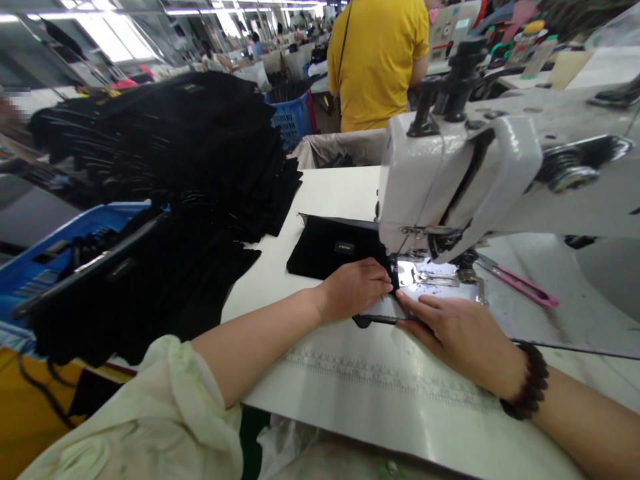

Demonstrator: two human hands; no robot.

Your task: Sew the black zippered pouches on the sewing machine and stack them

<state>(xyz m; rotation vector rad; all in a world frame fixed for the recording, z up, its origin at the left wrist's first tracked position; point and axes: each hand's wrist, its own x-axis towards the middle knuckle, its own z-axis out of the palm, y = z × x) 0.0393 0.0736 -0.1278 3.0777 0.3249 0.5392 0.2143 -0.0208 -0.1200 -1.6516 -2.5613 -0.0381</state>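
Observation:
A black fabric piece (323, 250) with a small dark label (345, 248) lies on the pale sewing table (320, 343), its right edge at the needle area of a white sewing machine (440, 180). My left hand (353, 290) presses on its near right part, fingers together, the tips close beside the presser foot. Just right of it, my right hand (460, 340) pinches the piece's near edge, where a grey-white layer and a dark rim show. The lit metal needle plate (430, 277) is beyond my right fingers. What lies beneath my fingertips is partly hidden.
Black fabric pieces are piled high (175, 140) at the left, some over a blue basket (35, 273). Pink-handled scissors (525, 287) lie right of the needle. Printed ruler marks (360, 373) run along the near table. A person in yellow (377, 63) stands beyond.

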